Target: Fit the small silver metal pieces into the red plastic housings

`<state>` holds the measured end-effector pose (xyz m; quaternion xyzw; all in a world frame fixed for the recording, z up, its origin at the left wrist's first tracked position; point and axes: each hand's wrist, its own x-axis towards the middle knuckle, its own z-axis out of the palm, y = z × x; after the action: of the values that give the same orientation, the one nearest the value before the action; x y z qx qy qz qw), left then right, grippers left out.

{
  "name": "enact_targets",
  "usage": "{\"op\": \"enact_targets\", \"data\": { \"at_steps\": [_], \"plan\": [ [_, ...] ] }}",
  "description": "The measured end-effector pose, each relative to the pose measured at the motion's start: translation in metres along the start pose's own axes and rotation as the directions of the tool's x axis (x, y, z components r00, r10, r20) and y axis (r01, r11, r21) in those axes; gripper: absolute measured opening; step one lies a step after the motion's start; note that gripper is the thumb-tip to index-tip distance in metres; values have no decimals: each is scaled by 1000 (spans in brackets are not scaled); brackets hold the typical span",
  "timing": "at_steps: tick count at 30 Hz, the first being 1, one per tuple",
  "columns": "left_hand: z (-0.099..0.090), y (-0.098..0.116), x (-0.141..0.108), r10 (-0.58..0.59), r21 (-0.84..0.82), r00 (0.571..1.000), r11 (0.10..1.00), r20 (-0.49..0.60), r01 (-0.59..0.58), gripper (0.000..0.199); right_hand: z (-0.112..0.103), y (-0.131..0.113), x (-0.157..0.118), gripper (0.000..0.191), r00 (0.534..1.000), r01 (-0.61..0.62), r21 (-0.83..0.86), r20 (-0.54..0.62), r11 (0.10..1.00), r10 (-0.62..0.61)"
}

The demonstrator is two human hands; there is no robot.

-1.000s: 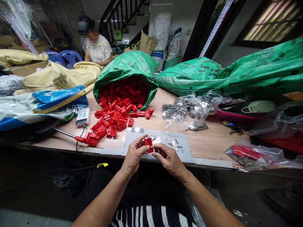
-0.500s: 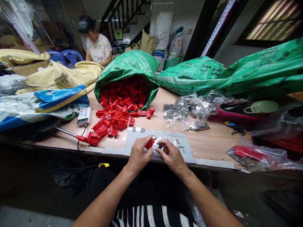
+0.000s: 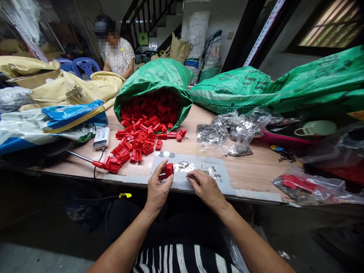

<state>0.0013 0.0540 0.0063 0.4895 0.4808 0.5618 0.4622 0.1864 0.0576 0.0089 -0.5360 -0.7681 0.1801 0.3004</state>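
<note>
My left hand (image 3: 158,189) holds a hollow red plastic part (image 3: 168,170) between thumb and fingers, just above the grey mat (image 3: 182,184). To its right, my right hand (image 3: 206,187) is closed with fingertips pinched low over the mat. A bit of a small amber-handled tool (image 3: 196,181) shows among those fingers; most of it is hidden. Beyond my hands a pile of small shiny metal pieces (image 3: 184,167) lies on the mat, and a looser scatter of small metal parts (image 3: 209,170) lies right of it.
Red parts (image 3: 136,144) spill from a green sack (image 3: 155,76). A power bank (image 3: 101,138) with a cable stands left. Clear bags of metal pieces (image 3: 212,134) and a bag with red parts (image 3: 301,185) lie right. A person (image 3: 119,57) sits across the table.
My left hand has moved left with the red part, away from my right hand, uncovering more of the metal pile. My right hand stays about in place, its fingers now turned lower.
</note>
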Motion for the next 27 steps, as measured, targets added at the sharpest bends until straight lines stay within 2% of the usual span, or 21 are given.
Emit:
{"op": "enact_targets", "data": {
  "at_steps": [2, 4, 9, 13, 15, 18, 21, 25, 27],
  "plan": [
    [-5, 2, -8, -104, -139, 995, 985, 0, 104, 50, 0, -3, -2, 12, 999, 24, 11, 28, 1000, -24],
    [-10, 3, -14, -164, -225, 986, 962, -12, 158, 52, 0, -4, -4, 13, 1000, 21, 17, 19, 1000, -21],
    [-19, 3, -24, -201, -298, 978, 938, -50, 177, 54, -1, 4, -5, 12, 1000, -10, -39, -15, 999, 9],
    [-20, 2, -28, -215, -332, 976, 924, -43, 189, 54, 1, 4, 6, 12, 999, -33, -129, 25, 991, 36],
    [-20, 2, -30, -222, -330, 974, 924, -45, 195, 53, 1, -2, 12, 12, 998, -30, -121, 57, 992, 37],
    [-22, 4, -33, -218, -322, 974, 927, -53, 190, 52, 3, -19, 12, 10, 977, 23, 21, 214, 1000, -27],
    [-25, 6, -35, -198, -332, 978, 929, -66, 165, 51, 12, -33, -2, 14, 912, 33, 127, 403, 991, -82],
    [-26, 6, -35, -197, -356, 978, 921, -71, 160, 51, 35, -29, -32, 18, 864, 12, 66, 502, 998, -44],
    [-26, 4, -35, -207, -375, 976, 912, -64, 169, 50, 49, -20, -43, 20, 851, 2, -82, 524, 997, 41]
  ]
}}
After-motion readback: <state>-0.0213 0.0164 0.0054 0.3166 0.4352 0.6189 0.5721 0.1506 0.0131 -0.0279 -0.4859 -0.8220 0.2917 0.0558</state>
